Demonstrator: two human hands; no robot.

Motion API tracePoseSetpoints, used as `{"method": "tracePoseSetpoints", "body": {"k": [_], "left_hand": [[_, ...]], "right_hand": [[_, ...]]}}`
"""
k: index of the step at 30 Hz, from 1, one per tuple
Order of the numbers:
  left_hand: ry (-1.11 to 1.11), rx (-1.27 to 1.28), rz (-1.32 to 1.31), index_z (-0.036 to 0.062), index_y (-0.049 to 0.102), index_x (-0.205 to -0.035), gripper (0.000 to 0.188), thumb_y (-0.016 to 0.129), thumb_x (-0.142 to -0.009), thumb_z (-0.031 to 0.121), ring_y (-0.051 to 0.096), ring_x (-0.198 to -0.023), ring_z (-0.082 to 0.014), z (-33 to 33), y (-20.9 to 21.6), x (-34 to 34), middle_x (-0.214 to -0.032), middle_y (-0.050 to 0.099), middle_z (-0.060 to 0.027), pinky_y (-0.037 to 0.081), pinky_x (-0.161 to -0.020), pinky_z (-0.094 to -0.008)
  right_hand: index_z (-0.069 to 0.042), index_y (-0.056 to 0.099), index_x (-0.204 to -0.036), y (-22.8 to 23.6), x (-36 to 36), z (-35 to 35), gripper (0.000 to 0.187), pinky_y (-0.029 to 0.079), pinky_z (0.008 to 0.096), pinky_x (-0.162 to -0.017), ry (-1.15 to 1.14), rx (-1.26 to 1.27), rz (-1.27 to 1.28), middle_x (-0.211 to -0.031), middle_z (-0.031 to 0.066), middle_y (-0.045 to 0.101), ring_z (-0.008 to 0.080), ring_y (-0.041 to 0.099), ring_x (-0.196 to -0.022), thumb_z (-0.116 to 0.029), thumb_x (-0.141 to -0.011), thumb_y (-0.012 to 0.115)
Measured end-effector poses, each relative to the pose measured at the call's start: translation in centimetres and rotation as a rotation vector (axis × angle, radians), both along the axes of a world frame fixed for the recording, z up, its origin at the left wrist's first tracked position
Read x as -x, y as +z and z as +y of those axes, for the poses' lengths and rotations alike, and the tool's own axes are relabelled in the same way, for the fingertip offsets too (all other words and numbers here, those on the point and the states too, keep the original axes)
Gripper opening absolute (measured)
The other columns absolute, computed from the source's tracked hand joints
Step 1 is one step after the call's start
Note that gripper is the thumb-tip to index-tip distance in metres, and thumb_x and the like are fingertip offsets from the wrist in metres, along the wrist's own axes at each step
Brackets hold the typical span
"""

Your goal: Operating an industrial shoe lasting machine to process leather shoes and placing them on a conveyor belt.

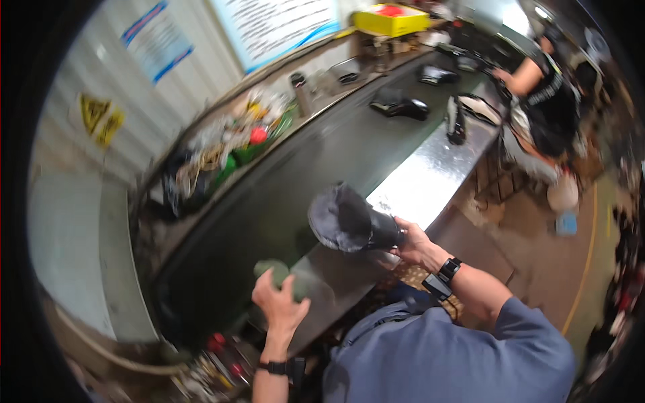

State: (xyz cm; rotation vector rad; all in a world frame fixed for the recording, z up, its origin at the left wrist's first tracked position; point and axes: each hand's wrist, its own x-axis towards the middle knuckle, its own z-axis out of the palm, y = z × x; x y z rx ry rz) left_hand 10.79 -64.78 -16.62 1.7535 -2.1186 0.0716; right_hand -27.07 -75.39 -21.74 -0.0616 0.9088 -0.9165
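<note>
My right hand (413, 243) grips a black boot (384, 232) by its dark, shiny part. The boot's wide opening, with a soft grey lining (329, 216), faces up and to the left. It is held over the near edge of the bench. To the lower left, my left hand (279, 305) has its fingers curled round a dull green, rounded thing (272, 269). Blur hides what kind of thing it is. It is held low over the dark belt, apart from the boot.
A long dark belt (302, 174) runs beside a shiny metal ledge (420, 178). Farther along are black shoes (400, 104) and a pair of boots (457, 121). A co-worker (551, 101) sits at the far right. Clutter (232, 144) lines the wall side.
</note>
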Motion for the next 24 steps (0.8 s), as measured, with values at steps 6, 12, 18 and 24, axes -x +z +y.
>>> {"method": "tracePoseSetpoints", "body": {"k": [6, 12, 18, 24], "left_hand": [[-0.351, 0.160, -0.064, 0.0246, 0.073, -0.111, 0.043, 0.082, -0.069, 0.030, 0.042, -0.133, -0.0265, 1.4, -3.4, 11.7, -0.142, 0.051, -0.0088, 0.029, -0.107, -0.0504], [0.299, -0.284, 1.508, 0.0082, 0.075, -0.099, 0.037, 0.068, -0.098, 0.044, 0.067, -0.099, -0.0204, -1.5, -3.0, 9.4, -0.096, 0.074, -0.0050, 0.050, -0.092, -0.0410], [0.660, -0.582, 1.793, -0.0006, 0.071, -0.112, 0.027, 0.070, -0.099, 0.023, 0.069, -0.098, -0.0207, -4.5, -7.8, 0.9, -0.108, 0.074, -0.0088, 0.054, -0.090, -0.0373], [0.959, -0.324, 1.054, 0.0013, 0.073, -0.105, 0.029, 0.072, -0.096, 0.029, 0.071, -0.094, -0.0234, -9.1, -13.3, -0.8, -0.096, 0.077, -0.0132, 0.053, -0.085, -0.0396]], "right_hand": [[-0.008, 0.063, -0.128, 2.4, -0.7, 0.7, 0.040, 0.053, 0.0454, -0.101, -0.096, -0.008, 0.047, -0.122, 0.0127, 0.069, 0.0282, 0.066, -0.114, -0.040, -0.104, 0.061], [0.000, 0.063, -0.137, 8.5, 0.7, 2.9, 0.046, 0.053, 0.0369, -0.100, 0.287, 0.720, 0.650, -0.127, 0.0110, 0.071, 0.0167, 0.066, -0.109, -0.021, -0.097, 0.073], [-0.008, 0.073, -0.117, 4.2, -1.8, 8.1, 0.044, 0.053, 0.0528, -0.108, 0.668, 1.948, 1.105, -0.094, 0.0095, 0.069, 0.0305, 0.069, -0.090, -0.010, -0.075, 0.087], [0.001, 0.047, -0.148, -2.6, -7.8, 8.7, 0.098, 0.038, 0.0477, -0.119, 0.328, 1.635, 1.012, -0.158, 0.0250, 0.034, 0.0372, 0.041, -0.144, -0.018, -0.068, 0.098]]}}
